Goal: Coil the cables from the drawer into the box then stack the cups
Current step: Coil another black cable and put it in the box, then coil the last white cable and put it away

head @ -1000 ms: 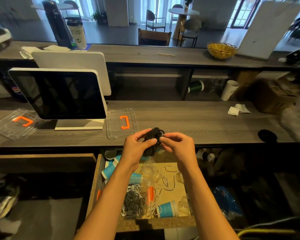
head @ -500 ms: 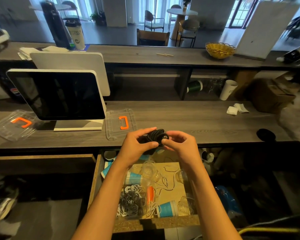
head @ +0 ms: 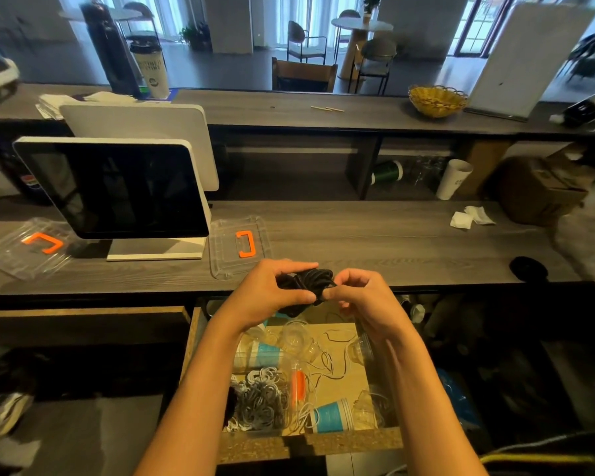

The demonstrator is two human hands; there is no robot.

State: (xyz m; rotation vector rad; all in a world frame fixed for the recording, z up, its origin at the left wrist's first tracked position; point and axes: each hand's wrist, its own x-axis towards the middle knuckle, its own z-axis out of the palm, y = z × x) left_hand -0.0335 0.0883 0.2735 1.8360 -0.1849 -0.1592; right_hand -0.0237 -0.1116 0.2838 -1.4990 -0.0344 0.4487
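Both hands hold a black cable bundle (head: pixel 306 286) above the open drawer (head: pixel 310 441), level with the front edge of the surface (head: pixel 392 242): the left hand (head: pixel 272 297) grips its coils, the right hand (head: pixel 361 297) pinches the loose end. To finish well, tuck that end under a loop so the coil holds, then lower it into the clear box (head: pixel 265 400) among the coiled pale cables (head: pixel 258 396); the blue cups (head: pixel 334 415) wait

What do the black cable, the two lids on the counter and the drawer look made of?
Black cable: matte rubbery sheath, probably; it bends tightly without shine. Lids: clear glossy plastic with orange handles; the counter shows through. Drawer: raw particleboard, by its speckled front edge.
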